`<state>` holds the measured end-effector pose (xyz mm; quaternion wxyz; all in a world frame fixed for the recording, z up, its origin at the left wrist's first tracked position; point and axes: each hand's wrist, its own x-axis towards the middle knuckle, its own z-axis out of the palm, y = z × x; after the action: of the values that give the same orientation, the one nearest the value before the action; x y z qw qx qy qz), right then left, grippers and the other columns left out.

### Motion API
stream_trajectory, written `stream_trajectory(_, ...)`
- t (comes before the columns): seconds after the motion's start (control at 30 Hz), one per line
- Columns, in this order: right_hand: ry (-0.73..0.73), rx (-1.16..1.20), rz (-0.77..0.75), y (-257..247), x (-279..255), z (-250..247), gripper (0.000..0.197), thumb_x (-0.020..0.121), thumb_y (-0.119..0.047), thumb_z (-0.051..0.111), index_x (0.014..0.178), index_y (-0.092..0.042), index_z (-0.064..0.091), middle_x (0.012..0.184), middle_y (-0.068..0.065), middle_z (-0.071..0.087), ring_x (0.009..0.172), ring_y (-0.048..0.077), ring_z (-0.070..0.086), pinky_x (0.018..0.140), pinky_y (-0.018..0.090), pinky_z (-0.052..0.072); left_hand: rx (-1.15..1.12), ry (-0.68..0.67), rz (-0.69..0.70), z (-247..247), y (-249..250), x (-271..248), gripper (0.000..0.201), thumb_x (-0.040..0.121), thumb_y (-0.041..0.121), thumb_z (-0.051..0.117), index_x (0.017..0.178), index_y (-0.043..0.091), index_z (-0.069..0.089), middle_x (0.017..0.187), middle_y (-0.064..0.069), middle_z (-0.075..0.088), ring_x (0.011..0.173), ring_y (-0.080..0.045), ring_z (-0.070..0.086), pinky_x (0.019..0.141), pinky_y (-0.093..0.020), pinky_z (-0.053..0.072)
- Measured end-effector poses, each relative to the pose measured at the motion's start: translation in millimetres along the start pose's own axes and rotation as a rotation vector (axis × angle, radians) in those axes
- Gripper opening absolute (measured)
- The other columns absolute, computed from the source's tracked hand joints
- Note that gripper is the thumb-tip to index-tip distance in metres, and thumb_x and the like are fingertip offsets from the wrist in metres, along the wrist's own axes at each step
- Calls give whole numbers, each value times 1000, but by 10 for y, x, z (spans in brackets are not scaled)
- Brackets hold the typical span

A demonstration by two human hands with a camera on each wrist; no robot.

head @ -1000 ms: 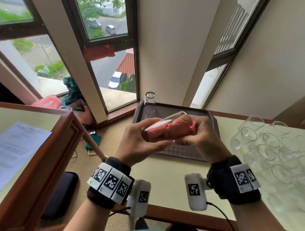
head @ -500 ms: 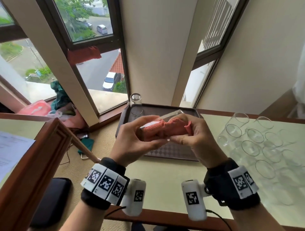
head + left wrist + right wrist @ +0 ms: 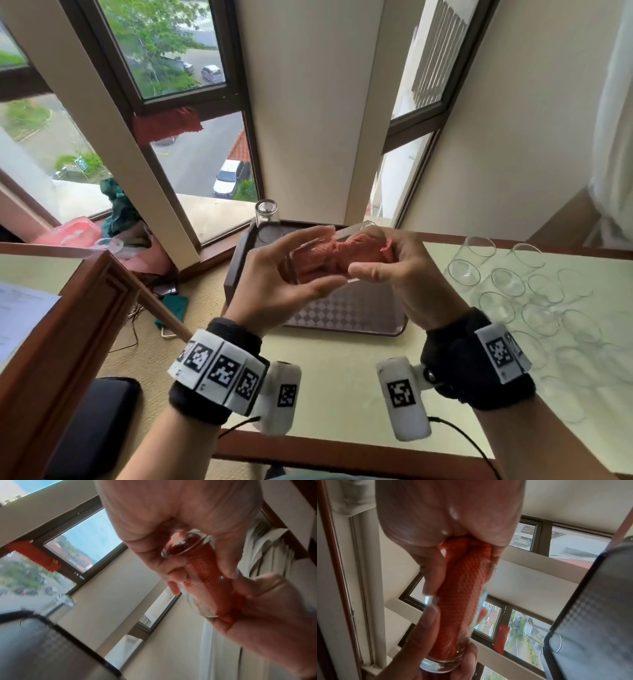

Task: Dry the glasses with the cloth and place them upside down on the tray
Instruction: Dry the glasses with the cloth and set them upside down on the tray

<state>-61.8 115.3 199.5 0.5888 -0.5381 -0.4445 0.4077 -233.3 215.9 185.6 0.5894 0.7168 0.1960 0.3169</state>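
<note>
Above the dark tray (image 3: 342, 318), the left hand (image 3: 274, 284) curls its fingers and thumb round the base end of a clear glass tumbler (image 3: 301, 255) held sideways; the red cloth (image 3: 339, 255) is stuffed inside the tumbler, filling it; the right hand (image 3: 404, 274) grips the cloth at the tumbler's mouth, fingers bent round it, thumb pressed on the glass near the rim; one glass (image 3: 266, 214) stands upside down at the tray's far left corner; right of the tray a cluster of glasses (image 3: 520, 291) stands mouth-up on the table (image 3: 342, 377).
</note>
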Motion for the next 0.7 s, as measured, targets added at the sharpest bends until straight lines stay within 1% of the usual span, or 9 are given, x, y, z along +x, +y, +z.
stream_trajectory(0.1, 20, 21, -15, -16, -58, -59, 29, 65, 0, 71, 93, -3, 70, 86, 10, 73, 85, 22, 70, 72, 30, 56, -45, -41, 0, 99, -67, -68, 75, 64, 30, 92, 131, 22, 60, 120, -4, 72, 103, -19, 73, 84, -33, 60)
stream_trajectory(0.17, 44, 25, -47, -33, -74, -82, 31, 61, 11, 66, 87, -4, 71, 82, 5, 74, 83, 20, 72, 67, 29, 57, -285, -41, -151, 147, -59, -58, 78, 53, 41, 94, 123, 24, 65, 109, -3, 75, 85, -17, 73, 67, -25, 60)
stream_trajectory(0.23, 59, -13, -84, -45, -80, -82, 38, 59, 22, 54, 81, -4, 71, 77, 2, 72, 79, 17, 72, 61, 26, 57, -414, -12, -261, 168, -74, -28, 81, 44, 56, 94, 113, 21, 70, 91, -3, 75, 62, -12, 63, 49, -18, 52)
stream_trajectory(0.3, 37, -57, -107, -75, -70, -63, 39, 58, 20, 49, 81, -3, 70, 76, 2, 71, 76, 15, 72, 60, 24, 57, -414, 22, -222, 166, -104, 7, 77, 46, 56, 94, 108, 16, 72, 86, -5, 73, 55, -12, 58, 45, -18, 50)
stream_trajectory(0.37, 3, -88, -101, -89, -56, -69, 40, 61, 22, 53, 83, -8, 68, 78, -2, 70, 77, 11, 70, 61, 23, 56, -319, 46, -128, 149, -82, 33, 75, 53, 48, 94, 114, 12, 70, 91, -7, 75, 59, -13, 65, 50, -19, 53)
stream_trajectory(0.47, -40, -111, -55, -56, -26, -141, 36, 65, 14, 63, 93, -10, 66, 94, 13, 69, 88, 19, 68, 72, 28, 56, 9, 31, 98, 111, -109, 75, 73, 63, 32, 88, 128, 10, 62, 111, -1, 74, 93, -15, 74, 74, -26, 61)
stream_trajectory(0.53, -38, -93, -47, -29, -19, -166, 38, 63, 13, 62, 95, -8, 67, 94, 13, 69, 86, 16, 67, 71, 25, 53, 172, 25, 183, 106, -163, 105, 74, 66, 31, 87, 131, 10, 61, 119, -2, 71, 104, -16, 72, 82, -35, 62)
stream_trajectory(0.63, 43, -48, -51, 56, 2, -181, 52, 64, 32, 44, 84, -9, 69, 77, -2, 71, 75, 7, 67, 57, 27, 55, -63, -34, -12, 112, -136, 126, 86, 55, 38, 93, 129, 9, 61, 113, -5, 74, 96, -19, 74, 77, -33, 62)
stream_trajectory(0.7, 85, -124, -136, 101, 26, -138, 47, 62, 26, 46, 78, -10, 70, 71, 4, 68, 71, 14, 65, 56, 35, 57, -193, -53, -197, 109, -115, 126, 86, 45, 59, 92, 116, 18, 68, 92, -1, 76, 67, -12, 70, 54, -22, 57)
